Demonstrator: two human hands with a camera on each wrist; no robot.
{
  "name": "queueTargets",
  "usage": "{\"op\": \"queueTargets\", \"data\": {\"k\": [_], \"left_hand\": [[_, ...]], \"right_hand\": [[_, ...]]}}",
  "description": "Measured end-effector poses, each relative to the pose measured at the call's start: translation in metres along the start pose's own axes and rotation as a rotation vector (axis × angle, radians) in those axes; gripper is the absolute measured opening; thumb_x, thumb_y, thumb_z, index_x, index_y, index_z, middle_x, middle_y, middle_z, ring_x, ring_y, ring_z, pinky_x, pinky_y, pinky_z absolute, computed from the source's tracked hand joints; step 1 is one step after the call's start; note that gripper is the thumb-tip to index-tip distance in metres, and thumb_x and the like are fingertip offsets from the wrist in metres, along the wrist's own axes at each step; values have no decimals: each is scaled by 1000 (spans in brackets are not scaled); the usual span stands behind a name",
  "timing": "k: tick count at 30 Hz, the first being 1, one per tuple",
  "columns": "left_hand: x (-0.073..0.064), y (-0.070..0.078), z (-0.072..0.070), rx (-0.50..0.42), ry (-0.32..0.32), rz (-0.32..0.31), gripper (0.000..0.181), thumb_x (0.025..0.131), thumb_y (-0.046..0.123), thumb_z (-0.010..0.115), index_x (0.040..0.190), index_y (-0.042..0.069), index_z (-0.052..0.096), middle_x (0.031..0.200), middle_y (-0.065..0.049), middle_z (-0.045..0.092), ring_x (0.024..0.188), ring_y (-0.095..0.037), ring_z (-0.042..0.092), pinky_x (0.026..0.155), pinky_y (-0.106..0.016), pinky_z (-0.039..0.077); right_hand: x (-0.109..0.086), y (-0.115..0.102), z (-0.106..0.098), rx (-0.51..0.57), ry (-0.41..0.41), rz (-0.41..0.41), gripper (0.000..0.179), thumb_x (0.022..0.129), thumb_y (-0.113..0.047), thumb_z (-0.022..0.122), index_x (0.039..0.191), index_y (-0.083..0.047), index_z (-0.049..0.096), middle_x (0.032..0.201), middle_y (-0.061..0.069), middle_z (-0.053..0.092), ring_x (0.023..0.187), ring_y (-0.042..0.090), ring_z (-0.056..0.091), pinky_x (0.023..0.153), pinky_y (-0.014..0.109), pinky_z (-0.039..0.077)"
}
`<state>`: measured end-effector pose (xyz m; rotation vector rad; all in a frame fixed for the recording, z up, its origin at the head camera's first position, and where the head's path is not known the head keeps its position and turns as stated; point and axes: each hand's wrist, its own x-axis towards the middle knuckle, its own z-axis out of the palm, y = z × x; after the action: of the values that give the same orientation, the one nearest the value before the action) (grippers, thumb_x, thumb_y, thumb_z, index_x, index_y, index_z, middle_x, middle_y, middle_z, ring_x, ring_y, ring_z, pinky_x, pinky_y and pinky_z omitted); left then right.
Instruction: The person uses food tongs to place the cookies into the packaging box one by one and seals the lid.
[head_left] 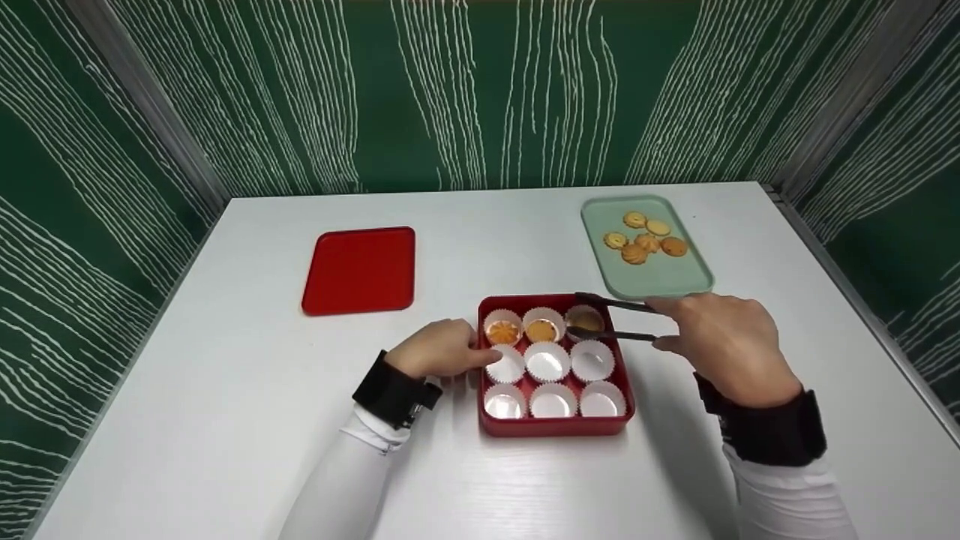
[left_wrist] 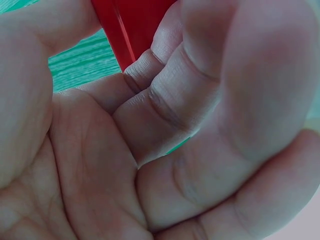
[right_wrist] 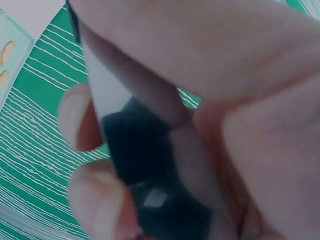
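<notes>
A red box (head_left: 555, 427) holds white paper cups in three rows of three. My left hand (head_left: 439, 349) grips its left wall, thumb over the rim beside the middle-row left cup (head_left: 506, 365). In the left wrist view, curled fingers (left_wrist: 170, 100) lie near a red wall. My right hand (head_left: 724, 345) holds dark tongs (head_left: 626, 304), their arms spread apart over the back right cup. Inside that cup a cookie (head_left: 587, 322) shows between the tong tips. A star-shaped cookie (head_left: 503, 332) sits in the back left cup, a round cookie (head_left: 541, 331) in the back middle one.
At the back right, a green tray (head_left: 652, 285) carries several cookies (head_left: 648, 242). A flat red tray (head_left: 360, 271) lies at the back left. The white table (head_left: 225, 360) ends at green panels (head_left: 480, 97) with wavy white lines.
</notes>
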<state>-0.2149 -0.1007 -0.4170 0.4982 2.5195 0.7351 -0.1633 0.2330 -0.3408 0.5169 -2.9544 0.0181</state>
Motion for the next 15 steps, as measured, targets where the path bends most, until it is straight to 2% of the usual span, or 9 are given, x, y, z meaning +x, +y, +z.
{"op": "queueTargets", "data": {"k": [5,11,15], "left_hand": [[0,0,0,10,0,2,47,94,46,62,72,6,75,65,-9,70,53,-27,66,47,-30,48],[0,1,0,5,1,5,47,94,45,62,72,6,75,66,-9,70,55,-29,67,47,-30,49],[-1,1,0,-4,2,2,49,94,45,62,72,3,74,66,-10,70,58,-30,68,46,-29,48]], "right_hand": [[-3,2,-3,37,-22,17,56,74,-23,87,124,-22,63,73,10,69,70,34,65,46,49,44],[-5,12,-10,80,-46,35,49,80,-27,83,124,-16,64,80,14,70,73,37,65,47,47,44],[-5,25,-14,148,-25,71,54,87,-28,78,133,-8,59,86,23,70,75,38,65,51,48,46]]}}
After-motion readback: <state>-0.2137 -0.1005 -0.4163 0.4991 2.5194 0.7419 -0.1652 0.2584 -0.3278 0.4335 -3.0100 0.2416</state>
